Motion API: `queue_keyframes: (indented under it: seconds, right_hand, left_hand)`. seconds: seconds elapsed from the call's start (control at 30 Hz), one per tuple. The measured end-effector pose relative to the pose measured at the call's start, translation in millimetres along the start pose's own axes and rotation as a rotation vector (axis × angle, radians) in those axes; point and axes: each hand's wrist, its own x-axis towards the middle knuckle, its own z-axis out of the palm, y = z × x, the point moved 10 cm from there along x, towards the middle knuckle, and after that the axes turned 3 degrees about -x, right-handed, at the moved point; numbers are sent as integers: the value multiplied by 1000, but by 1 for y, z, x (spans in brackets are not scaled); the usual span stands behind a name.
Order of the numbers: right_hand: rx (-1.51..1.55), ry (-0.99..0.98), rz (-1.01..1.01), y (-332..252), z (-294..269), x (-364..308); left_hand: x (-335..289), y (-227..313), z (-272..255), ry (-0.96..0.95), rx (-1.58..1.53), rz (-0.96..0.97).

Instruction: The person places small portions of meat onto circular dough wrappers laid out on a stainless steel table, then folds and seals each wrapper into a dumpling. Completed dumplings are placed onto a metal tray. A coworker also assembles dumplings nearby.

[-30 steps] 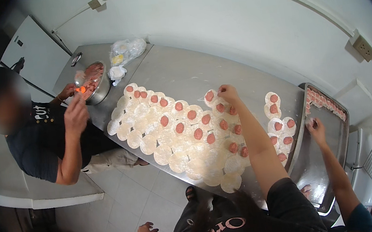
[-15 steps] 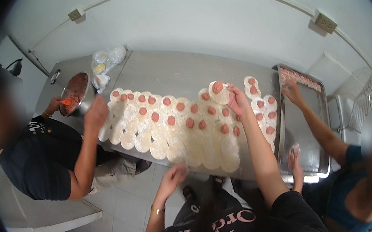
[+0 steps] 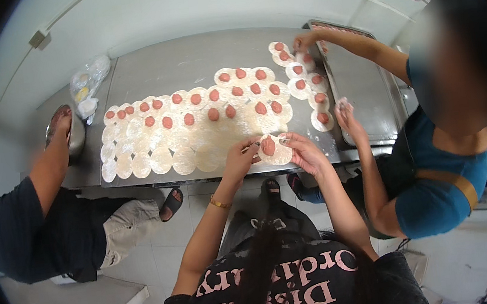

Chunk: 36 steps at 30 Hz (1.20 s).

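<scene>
Between my two hands, at the near edge of the metal table, a round dough wrapper (image 3: 279, 156) is held up with a lump of pink meat filling (image 3: 267, 145) on it. My left hand (image 3: 240, 161) pinches its left rim, and my right hand (image 3: 307, 153) grips its right rim. Just beyond lie overlapping rows of floured wrappers (image 3: 161, 160). Many in the far rows carry meat lumps (image 3: 213, 114), while the nearest rows at the left are bare. A separate column of filled wrappers (image 3: 300, 88) lies to the right.
A co-worker's hand (image 3: 60, 120) reaches into a steel bowl (image 3: 76, 137) at the left. Plastic bags (image 3: 86, 80) lie behind it. At the right, another co-worker's hands (image 3: 345, 111) work beside a metal tray (image 3: 360, 72) with filled pieces along its far end. A wall stands behind the metal table (image 3: 184, 56).
My right hand has brought the filled wrapper from over the rows to the near edge, where my left hand now holds it too. The view has shifted toward the right.
</scene>
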Motion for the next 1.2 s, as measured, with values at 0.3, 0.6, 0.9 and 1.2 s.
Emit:
queue_keyframes:
  seconds: [0.3, 0.6, 0.9, 1.2]
  right_hand:
    - [-76, 662, -193, 30, -132, -37]
    - [-43, 672, -343, 41, -158, -43]
    - [-33, 660, -369, 33, -155, -43]
    - [-164, 538, -392, 4, -123, -59]
  left_hand:
    - [40, 4, 92, -54, 824, 640]
    - [69, -51, 119, -178, 921, 483]
    - [82, -86, 99, -200, 394, 66]
    - [68, -73, 107, -265, 24, -52]
